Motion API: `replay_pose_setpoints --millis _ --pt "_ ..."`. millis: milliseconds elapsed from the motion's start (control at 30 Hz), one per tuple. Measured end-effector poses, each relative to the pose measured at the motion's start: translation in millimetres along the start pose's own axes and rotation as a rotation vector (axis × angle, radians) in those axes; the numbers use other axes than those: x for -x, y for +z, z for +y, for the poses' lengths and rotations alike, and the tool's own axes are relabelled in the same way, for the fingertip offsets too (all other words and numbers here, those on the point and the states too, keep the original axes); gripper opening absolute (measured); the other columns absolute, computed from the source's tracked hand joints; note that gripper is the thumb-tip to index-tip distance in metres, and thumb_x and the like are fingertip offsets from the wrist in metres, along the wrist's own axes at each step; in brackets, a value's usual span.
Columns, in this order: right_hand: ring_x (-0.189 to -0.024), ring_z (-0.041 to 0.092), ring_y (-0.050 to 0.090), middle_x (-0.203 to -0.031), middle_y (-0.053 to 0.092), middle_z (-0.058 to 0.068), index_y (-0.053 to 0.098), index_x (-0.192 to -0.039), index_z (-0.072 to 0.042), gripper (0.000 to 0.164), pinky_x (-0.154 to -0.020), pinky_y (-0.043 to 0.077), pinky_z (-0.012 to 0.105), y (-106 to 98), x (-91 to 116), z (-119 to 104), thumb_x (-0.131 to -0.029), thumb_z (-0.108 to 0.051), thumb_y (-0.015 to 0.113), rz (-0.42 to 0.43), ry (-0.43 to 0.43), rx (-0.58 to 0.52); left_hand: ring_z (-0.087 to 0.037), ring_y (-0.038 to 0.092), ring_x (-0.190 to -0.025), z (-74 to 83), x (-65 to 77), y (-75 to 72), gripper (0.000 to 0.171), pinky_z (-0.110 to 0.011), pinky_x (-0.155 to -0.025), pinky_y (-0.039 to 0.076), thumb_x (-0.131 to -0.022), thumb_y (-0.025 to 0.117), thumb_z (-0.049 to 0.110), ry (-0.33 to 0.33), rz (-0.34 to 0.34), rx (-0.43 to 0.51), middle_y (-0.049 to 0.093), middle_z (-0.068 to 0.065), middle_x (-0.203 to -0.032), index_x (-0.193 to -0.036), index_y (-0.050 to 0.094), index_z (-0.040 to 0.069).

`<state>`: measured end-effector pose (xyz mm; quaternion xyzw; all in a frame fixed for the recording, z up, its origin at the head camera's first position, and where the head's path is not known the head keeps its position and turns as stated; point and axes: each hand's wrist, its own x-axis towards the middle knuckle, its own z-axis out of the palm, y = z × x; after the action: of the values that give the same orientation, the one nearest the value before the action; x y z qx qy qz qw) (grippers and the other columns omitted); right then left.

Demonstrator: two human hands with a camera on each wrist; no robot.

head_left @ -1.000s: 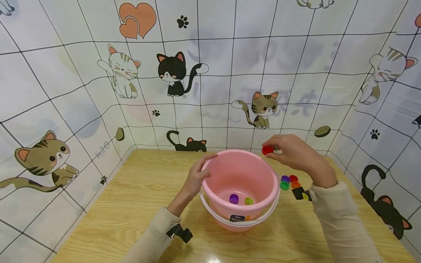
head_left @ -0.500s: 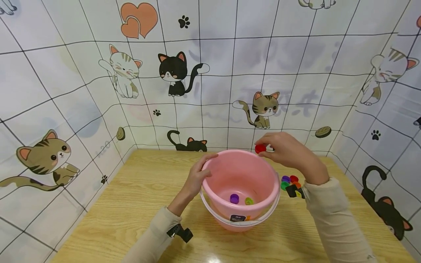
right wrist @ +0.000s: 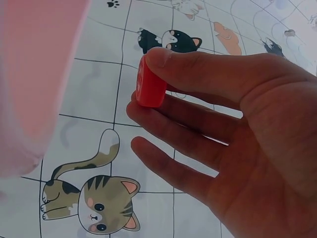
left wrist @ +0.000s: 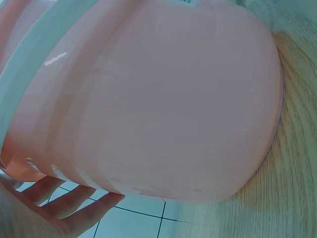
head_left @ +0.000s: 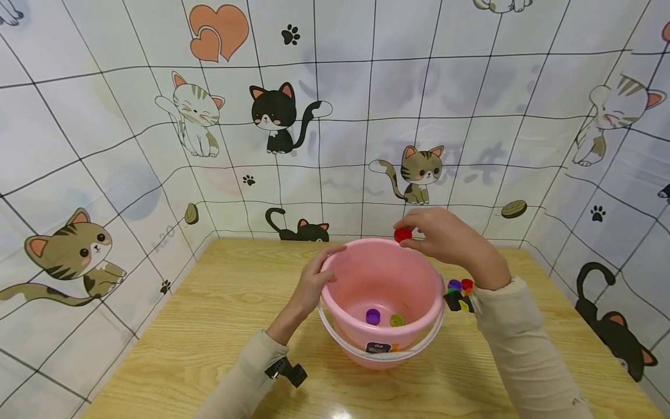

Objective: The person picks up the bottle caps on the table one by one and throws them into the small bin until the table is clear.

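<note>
Right wrist view shows me the right hand (right wrist: 257,144) pinching a red cap (right wrist: 152,87) between the thumb and fingers, so to do this bit well, I think I'd pinch snugly without squishing, move slowly, and go higher than the rim of the pink bucket (head_left: 387,273) so nothing bumps, while the left hand (head_left: 312,283), gripping that rim, holds it nice and still. The red cap is at the right hand's fingertips and apart from the bucket's wall here, but from the head view I can't quite tell if it's over the far rim or just behind it.
</note>
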<state>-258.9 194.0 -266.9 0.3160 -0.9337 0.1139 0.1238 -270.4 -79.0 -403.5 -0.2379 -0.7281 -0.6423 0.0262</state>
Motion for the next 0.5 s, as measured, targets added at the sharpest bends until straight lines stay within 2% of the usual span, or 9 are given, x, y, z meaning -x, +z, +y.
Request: replay_pose_setpoints --millis 300,333,500 --pt "-0.092 0.018 0.063 -0.101 0.070 0.002 0.071 -0.109 -0.010 0.030 -0.077 0.055 0.036 0.9 -4.0 -4.8 -0.081 -0.021 0.075 -0.016 0.000 0.007 -0.034 0.059 -0.109 3.2 1.0 -0.8 0.062 -0.058 -0.080 0.053 -0.076 0.046 0.001 -0.003 -0.016 0.019 0.056 -0.008 -0.133 -0.135 0.054 0.020" --pt "-0.091 0.018 0.063 -0.101 0.070 0.001 0.071 -0.109 -0.010 0.030 -0.077 0.055 0.036 1.0 -4.3 -4.8 -0.081 -0.021 0.075 -0.017 -0.004 0.002 -0.032 0.059 -0.108 -0.9 -0.1 -0.6 0.062 -0.056 -0.079 0.053 -0.075 0.047 0.002 0.001 -0.010 0.016 0.056 -0.005 -0.132 -0.134 0.054 0.022" --pt "-0.093 0.019 0.064 -0.102 0.070 0.002 0.071 -0.109 -0.010 0.029 -0.078 0.055 0.036 2.1 -7.9 -3.3 -0.082 -0.019 0.075 -0.017 -0.047 -0.033 -0.033 0.058 -0.111 0.1 0.2 -0.3 0.063 -0.048 -0.082 0.054 -0.075 0.047 0.000 0.000 -0.006 0.010 0.055 -0.007 -0.135 -0.135 0.054 0.020"
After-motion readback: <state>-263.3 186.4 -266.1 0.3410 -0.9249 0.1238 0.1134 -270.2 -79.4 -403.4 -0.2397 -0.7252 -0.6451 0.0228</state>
